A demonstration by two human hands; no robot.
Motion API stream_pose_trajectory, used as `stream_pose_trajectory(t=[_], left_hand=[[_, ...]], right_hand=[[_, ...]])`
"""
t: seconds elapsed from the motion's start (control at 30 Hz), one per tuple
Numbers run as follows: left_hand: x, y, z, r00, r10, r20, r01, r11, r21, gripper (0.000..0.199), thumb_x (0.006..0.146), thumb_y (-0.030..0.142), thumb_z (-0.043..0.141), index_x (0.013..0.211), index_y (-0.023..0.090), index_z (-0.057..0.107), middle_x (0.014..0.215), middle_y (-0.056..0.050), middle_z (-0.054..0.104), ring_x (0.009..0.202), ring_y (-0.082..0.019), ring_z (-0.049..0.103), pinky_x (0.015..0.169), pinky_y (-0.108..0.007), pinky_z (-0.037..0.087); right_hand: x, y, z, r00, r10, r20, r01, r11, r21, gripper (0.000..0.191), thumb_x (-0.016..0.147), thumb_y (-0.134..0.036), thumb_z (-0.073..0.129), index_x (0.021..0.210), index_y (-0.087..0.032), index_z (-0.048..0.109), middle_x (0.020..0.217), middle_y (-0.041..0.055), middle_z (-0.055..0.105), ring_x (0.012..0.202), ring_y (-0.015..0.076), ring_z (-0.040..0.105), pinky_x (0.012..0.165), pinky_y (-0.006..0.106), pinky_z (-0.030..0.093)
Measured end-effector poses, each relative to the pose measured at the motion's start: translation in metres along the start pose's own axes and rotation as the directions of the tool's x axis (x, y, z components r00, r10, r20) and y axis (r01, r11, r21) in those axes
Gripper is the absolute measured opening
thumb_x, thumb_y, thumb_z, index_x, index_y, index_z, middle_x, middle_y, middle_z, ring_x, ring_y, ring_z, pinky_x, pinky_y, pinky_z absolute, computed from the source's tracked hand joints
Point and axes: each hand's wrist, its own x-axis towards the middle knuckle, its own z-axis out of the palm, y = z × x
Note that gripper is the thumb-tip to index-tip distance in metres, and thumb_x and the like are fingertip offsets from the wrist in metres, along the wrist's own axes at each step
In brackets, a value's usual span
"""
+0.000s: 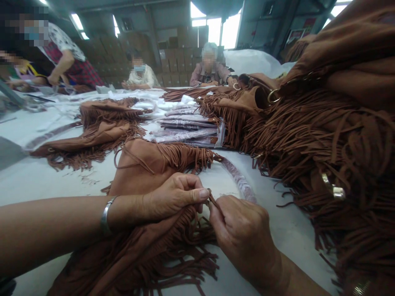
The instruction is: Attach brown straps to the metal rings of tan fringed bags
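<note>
A brown fringed bag (pixel 138 164) lies on the white table in front of me, with a plastic-wrapped handle (pixel 237 174) curving off to its right. My left hand (pixel 177 195), a silver bangle at its wrist, pinches a small metal piece (pixel 209 196) between thumb and fingers. Close against it on the right, my right hand (pixel 243 234) is closed around a thin brown strap (pixel 217 203) that meets the metal piece. More brown fringed leather (pixel 132 263) spreads below my hands and is partly covered by my left forearm.
A tall heap of fringed bags (pixel 348 152) fills the right side. Wrapped handles (pixel 188 127) are stacked at the middle back, and more bags (pixel 98 131) lie back left. Several people sit or stand along the table's far side.
</note>
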Motion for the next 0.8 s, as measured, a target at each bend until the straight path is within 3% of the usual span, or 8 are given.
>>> stream_pose_trajectory(t=[0.27, 0.6, 0.8], left_hand=[[-0.0035, -0.0026, -0.0005, 1.0, -0.025, -0.001, 0.025, 0.986, -0.167, 0.029, 0.077, 0.036, 0.065, 0.071, 0.011, 0.052, 0.069, -0.007, 0.064, 0.057, -0.014, 0.06, 0.057, -0.025, 0.048], [-0.0022, -0.0026, -0.0009, 0.996, -0.014, 0.09, 0.036, 0.968, -0.248, 0.026, 0.079, 0.035, 0.062, 0.075, 0.009, 0.059, 0.07, -0.007, 0.063, 0.064, -0.015, 0.06, 0.065, -0.027, 0.048], [-0.0025, -0.0009, -0.0012, 0.997, -0.043, 0.069, 0.056, 0.979, -0.195, 0.023, 0.079, 0.033, 0.062, 0.081, 0.01, 0.058, 0.071, -0.004, 0.061, 0.058, -0.011, 0.056, 0.059, -0.022, 0.045]], right_hand=[[0.0028, 0.0004, 0.004, 0.999, 0.007, -0.04, -0.006, 0.999, 0.04, 0.029, 0.084, -0.012, 0.047, 0.055, -0.015, 0.05, 0.05, -0.0004, 0.046, 0.046, 0.0112, 0.043, 0.052, 0.028, 0.028], [0.0067, -0.001, 0.0009, 0.997, 0.035, -0.062, -0.032, 0.999, 0.041, 0.03, 0.085, -0.014, 0.047, 0.055, -0.016, 0.05, 0.05, -0.0006, 0.047, 0.046, 0.0108, 0.044, 0.051, 0.027, 0.029], [0.0041, -0.0022, -0.0007, 0.998, 0.008, -0.06, -0.005, 0.998, 0.063, 0.031, 0.086, -0.014, 0.047, 0.055, -0.016, 0.052, 0.05, -0.0003, 0.046, 0.046, 0.0111, 0.044, 0.052, 0.027, 0.03]])
